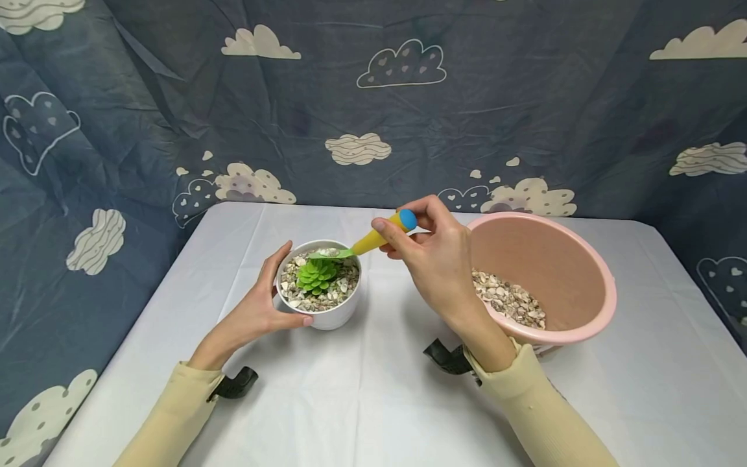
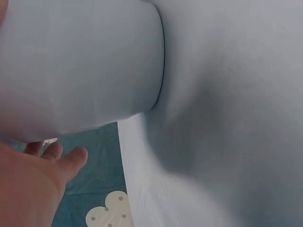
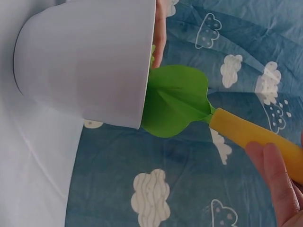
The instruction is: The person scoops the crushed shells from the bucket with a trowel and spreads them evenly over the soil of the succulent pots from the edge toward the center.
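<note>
In the head view a white flower pot (image 1: 337, 318) stands on the table, filled with pale gravel (image 1: 297, 295) around a green succulent (image 1: 316, 277). My left hand (image 1: 262, 308) grips the pot from its left side, thumb at the front and fingers around the back. Between the thumb and fingers of my right hand (image 1: 438, 253) is a small trowel (image 1: 376, 241) with a yellow handle and blue end. Its green blade (image 3: 175, 101) reaches over the pot's rim, above the back of the succulent. The left wrist view shows the pot's side (image 2: 80, 61) close up.
A pink tub (image 1: 595, 305) stands to the right, beside my right forearm, with more gravel (image 1: 510, 299) inside. White cloth (image 1: 327, 402) covers the table. A dark cloud-patterned curtain (image 1: 327, 97) hangs behind and along the left.
</note>
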### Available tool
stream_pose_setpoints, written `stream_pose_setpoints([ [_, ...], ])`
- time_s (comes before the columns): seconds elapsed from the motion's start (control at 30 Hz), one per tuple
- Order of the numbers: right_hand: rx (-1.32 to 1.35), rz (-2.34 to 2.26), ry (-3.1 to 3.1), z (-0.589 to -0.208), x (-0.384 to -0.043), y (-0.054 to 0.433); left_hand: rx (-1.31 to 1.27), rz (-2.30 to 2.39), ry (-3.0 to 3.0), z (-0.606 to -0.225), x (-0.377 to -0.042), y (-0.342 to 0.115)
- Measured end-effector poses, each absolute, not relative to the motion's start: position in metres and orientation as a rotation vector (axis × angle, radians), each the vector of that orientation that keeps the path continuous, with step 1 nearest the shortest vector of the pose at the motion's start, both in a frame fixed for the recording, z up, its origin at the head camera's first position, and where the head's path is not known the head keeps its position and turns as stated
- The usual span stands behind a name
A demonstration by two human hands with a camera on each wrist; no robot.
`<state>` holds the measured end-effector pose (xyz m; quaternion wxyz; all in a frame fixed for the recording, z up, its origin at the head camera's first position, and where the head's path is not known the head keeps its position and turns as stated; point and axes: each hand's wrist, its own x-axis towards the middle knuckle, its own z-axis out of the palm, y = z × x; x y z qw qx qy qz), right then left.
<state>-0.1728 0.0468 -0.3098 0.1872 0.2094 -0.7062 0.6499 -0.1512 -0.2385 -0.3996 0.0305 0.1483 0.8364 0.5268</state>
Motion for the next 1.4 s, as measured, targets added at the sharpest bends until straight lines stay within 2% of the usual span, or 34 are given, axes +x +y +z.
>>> stream_pose_setpoints([
  [0.3, 0.558, 1.852, -1.985, -0.3104, -0.1718, 0.0486, 0.596, 1.754, 2.406, -0.3977, -0.1573, -0.2416],
  [0.73, 0.550, 1.901, -1.960, -0.3130, -0.1721, 0.0510, 0.461, 1.649, 2.562, -0.3982, -0.1518, -0.2369],
  [1.4, 0.564, 1.993, -1.858, -0.3155, -0.1718, 0.0555, 0.424, 1.580, 2.614, -0.3969, -0.1514, -0.2369],
])
